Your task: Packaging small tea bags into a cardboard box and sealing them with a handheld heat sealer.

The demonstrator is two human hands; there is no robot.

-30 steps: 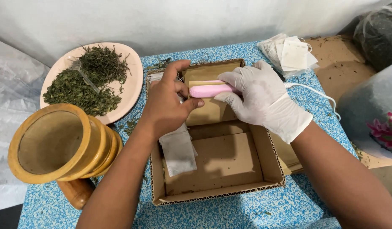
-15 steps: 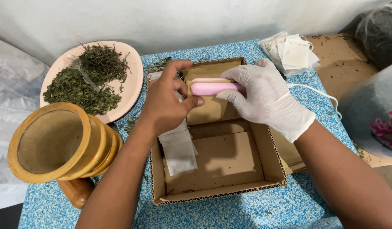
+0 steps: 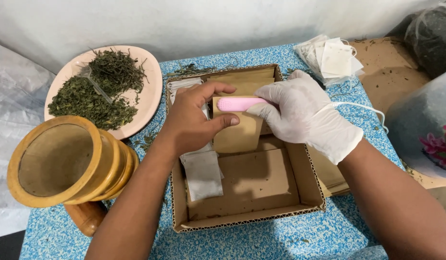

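- L hand [image 3: 191,123], bare: fingers clamped on a small brown paper pouch [image 3: 237,132], thumb on its front near the lower edge, the rest curled over the top-left corner. Pouch is held upright over the cardboard tray [image 3: 247,219], slightly above its floor.
- R hand [image 3: 300,113], white glove: fingers wrapped tight round a pink handheld sealer [image 3: 242,104], white cord [image 3: 362,108] trailing off twd the right.
- Change vs the two earlier views: sealer tip sat at abt the same spot on the pouch's top edge 1 s and half a s ago; both hands barely moved. Reads as the tool being held pressed along the pouch mouth, i.e. the closing step is mid-way, not finished – my judgement.
- A white filter bag [image 3: 202,174] lies flat in the tray under the L wrist, untouched.
- More brown pouches [image 3: 242,75] stacked at the tray's far end.
- Nearby on the blue speckled tabletop [image 3: 280,238]: wooden mortar [image 3: 64,163] at left, pink plate [image 3: 153,91] w/ dried green herbs [image 3: 95,94], pile of white empty bags [image 3: 333,58] far right.
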